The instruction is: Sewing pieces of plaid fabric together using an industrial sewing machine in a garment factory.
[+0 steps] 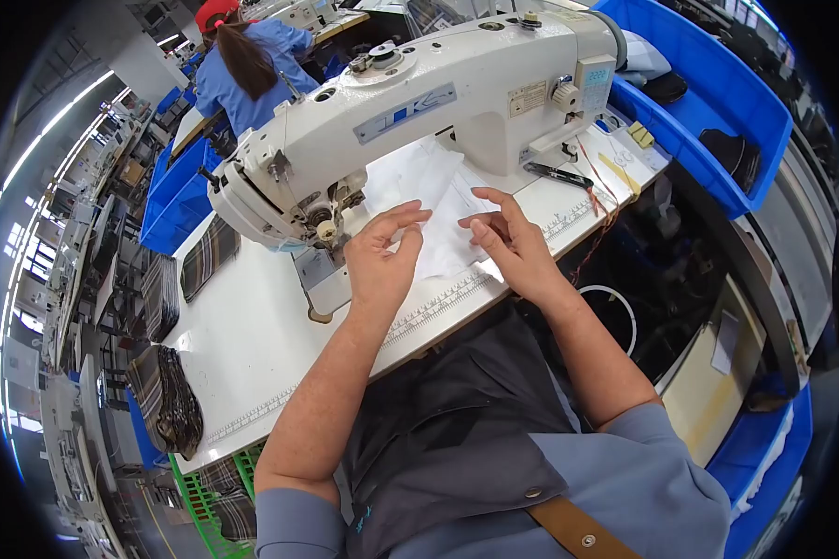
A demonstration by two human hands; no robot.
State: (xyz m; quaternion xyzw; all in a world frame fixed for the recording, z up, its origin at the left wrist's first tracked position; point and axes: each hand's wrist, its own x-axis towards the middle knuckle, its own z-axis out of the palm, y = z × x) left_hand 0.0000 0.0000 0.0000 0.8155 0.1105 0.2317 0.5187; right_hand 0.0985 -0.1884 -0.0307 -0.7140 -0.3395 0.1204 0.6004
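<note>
White cloth-like pieces lie layered on the sewing machine's table, under the arm of a white sewing machine. Over their near left part hovers my left hand, fingers bent and thumb a little apart from them, with nothing seen in it. It is just right of the needle and presser foot area. My right hand is at the right edge of the white pieces, its fingers curved and spread, holding nothing visible. Whether either hand's fingertips touch the pieces is hard to tell.
Dark plaid pieces lie at the table's left, with more stacks along its edge. Black snips and loose threads lie at the right. Blue bins stand at the far right. A person in blue works beyond the machine.
</note>
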